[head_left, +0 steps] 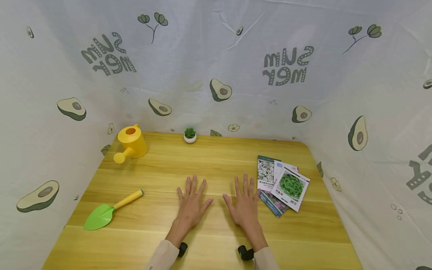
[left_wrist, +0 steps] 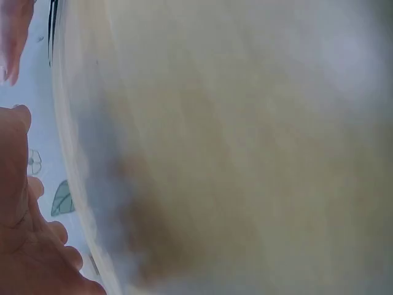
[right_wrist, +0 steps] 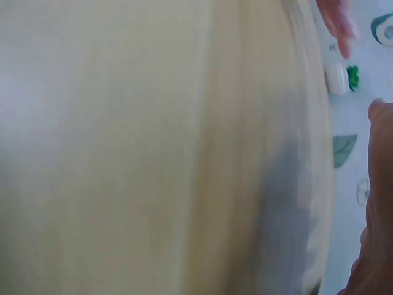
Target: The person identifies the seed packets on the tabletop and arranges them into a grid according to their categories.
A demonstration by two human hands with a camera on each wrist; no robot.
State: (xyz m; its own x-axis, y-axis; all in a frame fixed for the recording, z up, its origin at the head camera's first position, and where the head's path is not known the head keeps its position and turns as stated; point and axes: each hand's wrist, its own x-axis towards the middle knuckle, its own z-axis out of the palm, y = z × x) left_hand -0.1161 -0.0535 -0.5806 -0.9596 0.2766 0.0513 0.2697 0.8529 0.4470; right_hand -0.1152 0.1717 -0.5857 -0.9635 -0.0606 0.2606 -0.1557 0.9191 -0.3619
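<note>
Palm down and fingers spread, my left hand is over the middle of the wooden table. My right hand mirrors it a short way to the right, its fingers also straight. Neither one holds anything. Just right of the right hand lie several overlapping seed packets with plant pictures. Left of the left hand lies a trowel with a green blade and yellow handle. Both wrist views show mostly blurred tabletop, with part of the left hand and of the right hand at the edges.
A yellow watering can stands at the back left corner, its spout toward the front. A small succulent in a white pot sits by the back edge. A pale curtain with avocado prints encloses the back and sides.
</note>
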